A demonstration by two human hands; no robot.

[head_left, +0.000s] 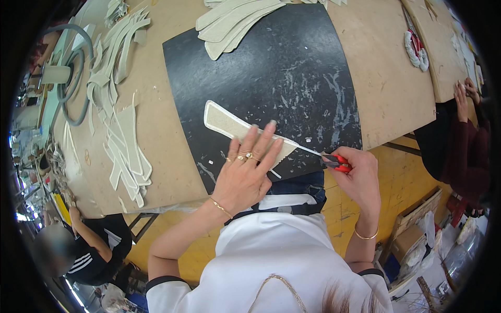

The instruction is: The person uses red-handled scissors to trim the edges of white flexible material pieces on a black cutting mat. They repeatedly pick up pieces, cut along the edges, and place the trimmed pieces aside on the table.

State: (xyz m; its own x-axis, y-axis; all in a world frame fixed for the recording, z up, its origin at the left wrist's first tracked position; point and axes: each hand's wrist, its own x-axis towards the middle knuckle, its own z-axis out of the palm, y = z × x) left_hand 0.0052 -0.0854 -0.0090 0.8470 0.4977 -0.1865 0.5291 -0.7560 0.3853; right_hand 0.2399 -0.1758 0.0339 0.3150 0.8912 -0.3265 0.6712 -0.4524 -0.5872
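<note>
On the black mat (235,68) lies a beige, wedge-shaped piece (222,118) with a white strip along its edge. My left hand (248,167) is spread flat over the middle of this piece, fingers apart, covering part of it. From the piece's edge a narrow white strip (309,149) runs out to the right. At its end, my right hand (357,175) is closed round a small red-handled plier-like tool (339,163) with dark jaws. The jaws meet the strip's end; whether they grip or cut it, I cannot tell.
Stacked beige pieces (237,23) lie at the mat's far edge. More edged pieces (133,151) and loose strips (117,47) are at left. Red-handled scissors (415,49) lie far right. A grey hose (78,88) curls at left. Other people work at both sides.
</note>
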